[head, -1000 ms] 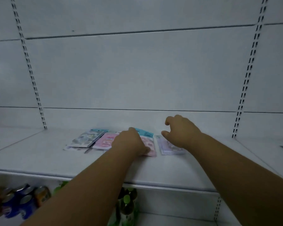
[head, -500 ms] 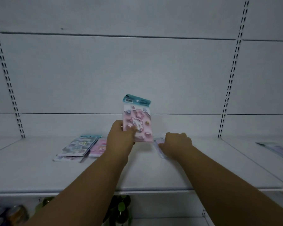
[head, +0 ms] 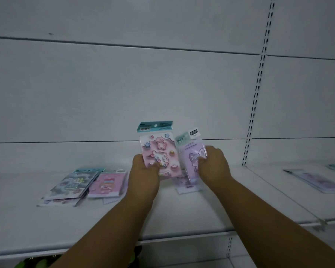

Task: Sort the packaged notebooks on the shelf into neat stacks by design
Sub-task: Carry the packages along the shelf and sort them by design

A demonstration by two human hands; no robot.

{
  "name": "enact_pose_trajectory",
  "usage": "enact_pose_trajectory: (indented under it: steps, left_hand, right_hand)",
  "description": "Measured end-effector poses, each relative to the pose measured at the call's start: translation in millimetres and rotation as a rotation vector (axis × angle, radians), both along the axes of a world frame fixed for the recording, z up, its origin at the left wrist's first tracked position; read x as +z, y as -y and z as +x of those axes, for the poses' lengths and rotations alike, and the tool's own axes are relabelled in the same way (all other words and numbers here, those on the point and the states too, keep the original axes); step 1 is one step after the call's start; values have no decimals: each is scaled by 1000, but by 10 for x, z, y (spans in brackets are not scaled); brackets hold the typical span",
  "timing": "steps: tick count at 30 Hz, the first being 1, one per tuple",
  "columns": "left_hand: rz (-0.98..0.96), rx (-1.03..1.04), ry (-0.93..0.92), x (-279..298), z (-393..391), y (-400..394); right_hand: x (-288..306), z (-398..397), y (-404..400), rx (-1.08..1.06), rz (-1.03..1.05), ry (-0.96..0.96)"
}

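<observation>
- Left hand (head: pixel 143 171): fingers gripping pink star notebook (head: pixel 159 149), raised above shelf (head: pixel 182 213).
- Right hand (head: pixel 214 163): pinching lilac notebook (head: pixel 190 157), likewise raised.
- Step: comparing designs; next, each likely joins its matching stack.

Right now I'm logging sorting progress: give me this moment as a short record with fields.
left hand: holds pink star notebook upright
right hand: holds purple notebook upright
shelf: grey-blue notebook atop a loose pile, pink notebook beside it
under the raised ones: another purple packet lying flat
</observation>
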State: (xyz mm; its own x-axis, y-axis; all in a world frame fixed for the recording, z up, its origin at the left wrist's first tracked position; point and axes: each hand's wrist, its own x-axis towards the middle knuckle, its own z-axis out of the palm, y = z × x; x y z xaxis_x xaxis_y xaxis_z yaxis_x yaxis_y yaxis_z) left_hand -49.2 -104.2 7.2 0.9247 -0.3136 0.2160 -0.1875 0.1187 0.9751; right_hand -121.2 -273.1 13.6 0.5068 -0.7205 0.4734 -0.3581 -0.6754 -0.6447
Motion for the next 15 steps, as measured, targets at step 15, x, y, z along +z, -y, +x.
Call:
enact_pose_trajectory:
  steps: [15]
  left_hand:
    - [80,-205,-2,55,-1765,2005]
  right_hand:
    - [333,-2355,1607,-131,26,311]
